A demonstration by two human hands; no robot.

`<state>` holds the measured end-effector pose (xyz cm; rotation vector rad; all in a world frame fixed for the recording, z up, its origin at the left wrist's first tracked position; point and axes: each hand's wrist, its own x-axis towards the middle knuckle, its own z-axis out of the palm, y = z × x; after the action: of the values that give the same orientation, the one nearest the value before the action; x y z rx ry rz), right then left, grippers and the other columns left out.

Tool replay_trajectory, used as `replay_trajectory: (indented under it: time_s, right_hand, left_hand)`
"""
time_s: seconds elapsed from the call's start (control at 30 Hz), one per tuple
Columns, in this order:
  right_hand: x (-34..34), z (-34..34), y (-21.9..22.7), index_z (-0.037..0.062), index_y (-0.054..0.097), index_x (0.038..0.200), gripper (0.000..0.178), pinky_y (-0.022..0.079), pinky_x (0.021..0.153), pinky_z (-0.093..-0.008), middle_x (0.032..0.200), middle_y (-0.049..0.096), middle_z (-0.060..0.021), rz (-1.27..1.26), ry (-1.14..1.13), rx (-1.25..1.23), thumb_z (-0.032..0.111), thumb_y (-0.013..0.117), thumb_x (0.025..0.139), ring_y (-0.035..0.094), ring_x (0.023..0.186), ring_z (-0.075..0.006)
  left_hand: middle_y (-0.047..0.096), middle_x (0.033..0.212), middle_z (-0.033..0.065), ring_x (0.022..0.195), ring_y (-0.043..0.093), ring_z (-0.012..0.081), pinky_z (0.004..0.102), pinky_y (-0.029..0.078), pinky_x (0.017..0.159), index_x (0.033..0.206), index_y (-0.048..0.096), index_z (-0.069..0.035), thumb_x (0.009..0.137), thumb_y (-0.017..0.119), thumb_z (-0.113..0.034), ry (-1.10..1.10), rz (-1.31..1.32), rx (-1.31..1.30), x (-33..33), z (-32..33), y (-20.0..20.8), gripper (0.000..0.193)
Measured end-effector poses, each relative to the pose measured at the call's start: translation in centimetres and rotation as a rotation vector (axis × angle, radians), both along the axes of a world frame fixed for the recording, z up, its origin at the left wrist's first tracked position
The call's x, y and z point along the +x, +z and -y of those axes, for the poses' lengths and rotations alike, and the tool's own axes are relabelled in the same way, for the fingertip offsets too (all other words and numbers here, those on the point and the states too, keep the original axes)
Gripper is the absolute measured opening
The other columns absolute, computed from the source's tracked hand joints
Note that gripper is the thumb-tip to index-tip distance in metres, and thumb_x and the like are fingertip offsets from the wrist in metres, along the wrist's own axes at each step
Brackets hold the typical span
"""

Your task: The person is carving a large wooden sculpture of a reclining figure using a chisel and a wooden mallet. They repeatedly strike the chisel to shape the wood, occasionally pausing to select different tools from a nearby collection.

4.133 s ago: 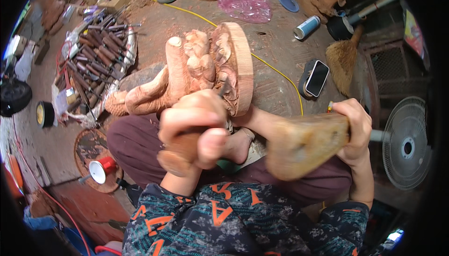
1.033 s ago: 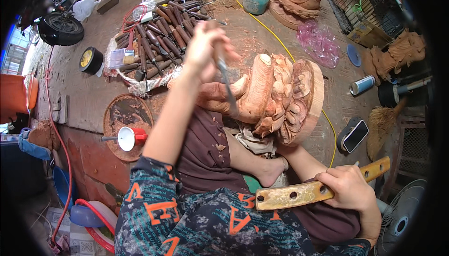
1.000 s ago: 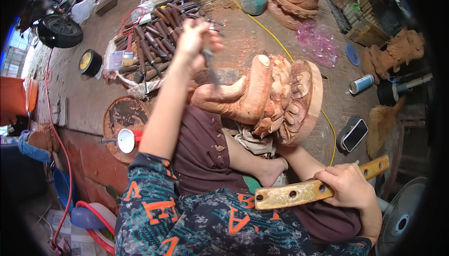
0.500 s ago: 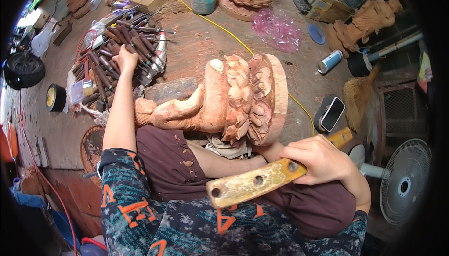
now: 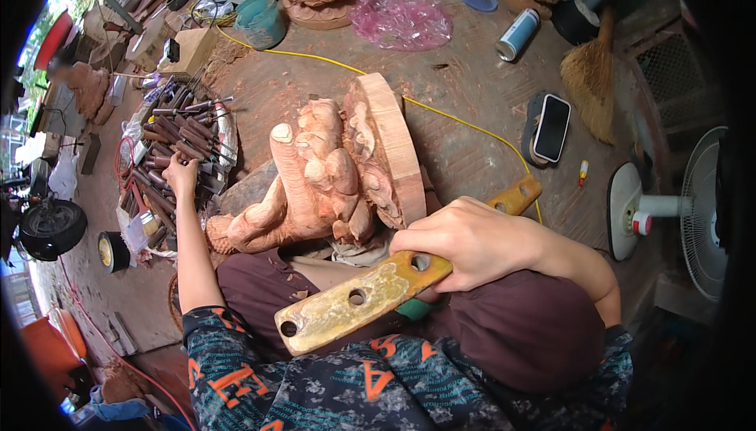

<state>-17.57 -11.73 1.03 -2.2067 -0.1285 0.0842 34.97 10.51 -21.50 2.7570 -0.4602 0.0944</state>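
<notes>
- The left hand (image 5: 183, 173) had gone from working a chisel at the wood carving (image 5: 331, 167) to reaching far out, away from it, to the pile of carving chisels (image 5: 177, 144) lying left of the carving; its fingers rested among the handles, and I could not tell whether they had closed on one.
- By my guess that meant a change of tool, with cutting paused for the moment.
- The right hand (image 5: 472, 242) was clenched round the middle of a flat wooden mallet (image 5: 394, 281), held low in front of the carving, just above the lap, and idle.
- The carving lay on its side against the person's knees: pale reddish wood, rounded lobes and a long finger-like form springing from a thick round disc of a base, its surface smooth in places, faceted in others.
- The mallet was a worn yellowish slat with three drilled holes.
- The chisels had dark wooden handles and grey steel shafts, jumbled on a sheet.
- Behind the carving a yellow cable (image 5: 315, 61) ran over the dusty floor.
</notes>
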Motion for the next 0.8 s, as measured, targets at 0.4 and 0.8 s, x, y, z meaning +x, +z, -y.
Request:
replay_trajectory:
  time_s: [0.4,0.8]
  right_hand:
    - [-1.1,1.5,-4.5,0.0082,0.06,0.106,0.046,0.052,0.075,-0.0404,0.098,0.059,-0.012,0.217,-0.645,-0.082,0.016,0.081,0.065,0.064,0.087,-0.0347]
    - [1.8,2.7,-6.0,0.0004,0.05,0.126,0.059,0.045,0.093,-0.0339,0.113,0.062,-0.0101,0.138,-0.707,0.264,0.021,0.077,0.079,0.058,0.105,-0.0177]
  left_hand:
    - [0.06,0.121,0.0169,0.111,0.06,0.0281,0.0414,0.048,0.093,0.149,0.033,-0.011,0.072,0.081,-0.042,-0.866,-0.655,-0.352,-22.6,4.3,15.4,0.095]
    - [0.067,0.077,0.0216,0.068,0.066,0.0401,0.049,0.052,0.064,0.155,0.012,-0.018,0.087,0.055,-0.063,-0.836,-0.219,0.113,-26.5,5.7,14.9,0.092]
